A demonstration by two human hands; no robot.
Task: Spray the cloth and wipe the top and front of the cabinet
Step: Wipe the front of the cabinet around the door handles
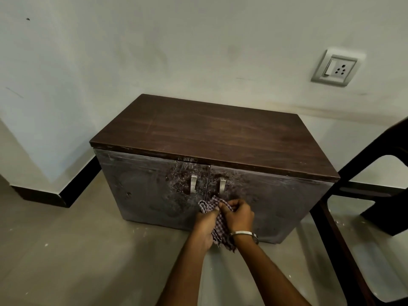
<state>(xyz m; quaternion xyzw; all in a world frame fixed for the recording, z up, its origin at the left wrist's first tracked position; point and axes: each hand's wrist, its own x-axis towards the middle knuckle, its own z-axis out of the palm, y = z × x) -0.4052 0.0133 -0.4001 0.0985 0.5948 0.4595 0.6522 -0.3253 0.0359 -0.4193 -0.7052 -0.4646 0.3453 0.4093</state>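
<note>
A low dark wooden cabinet (212, 138) stands against the wall, with two front doors and two metal handles (193, 184). Its doors look dusty and smeared around the handles. A checked cloth (217, 226) is bunched between both hands in front of the doors, just below the handles. My left hand (204, 228) grips the cloth from the left, fingers curled round it. My right hand (237, 215), with a metal bangle at the wrist, pinches the cloth's upper part. No spray bottle is in view.
A dark plastic chair (362, 217) stands close on the right of the cabinet. A wall socket (334, 68) sits above to the right. A wall corner with black skirting (66, 193) juts out on the left. Grey floor lies in front.
</note>
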